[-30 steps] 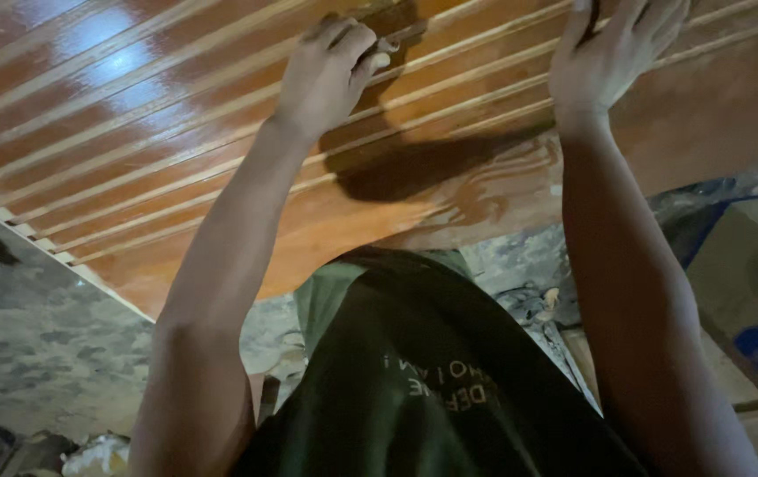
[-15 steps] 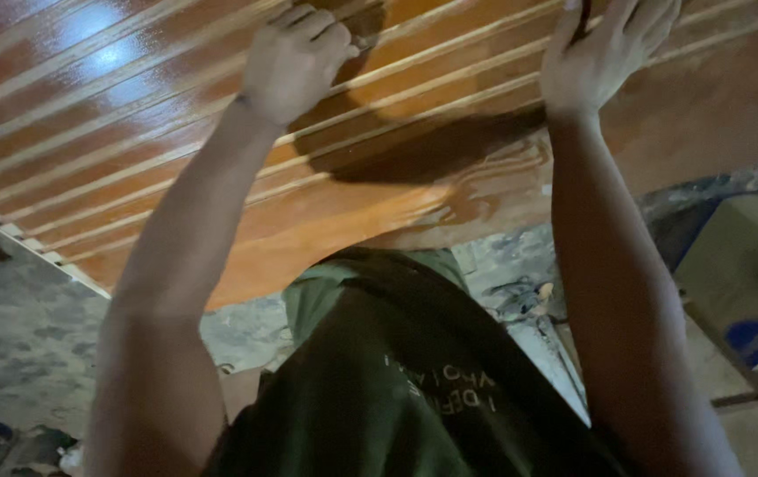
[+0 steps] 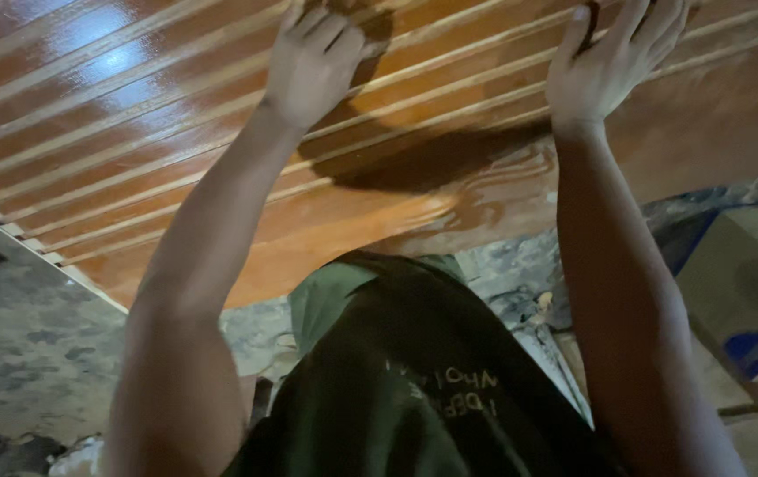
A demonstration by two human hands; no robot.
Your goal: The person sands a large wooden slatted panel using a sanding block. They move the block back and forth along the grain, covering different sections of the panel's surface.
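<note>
The glossy slatted wood panel point(image 3: 176, 168) lies flat before me, its ridges running left to right. My right hand point(image 3: 604, 66) presses it with spread grip; my left hand point(image 3: 308, 66), fingers curled, rests farther left along it.

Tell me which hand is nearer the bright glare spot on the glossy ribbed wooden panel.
Left. The left hand presses the glossy ribbed wooden panel just beside the bright glare spot; the right hand lies flat much farther along.
</note>
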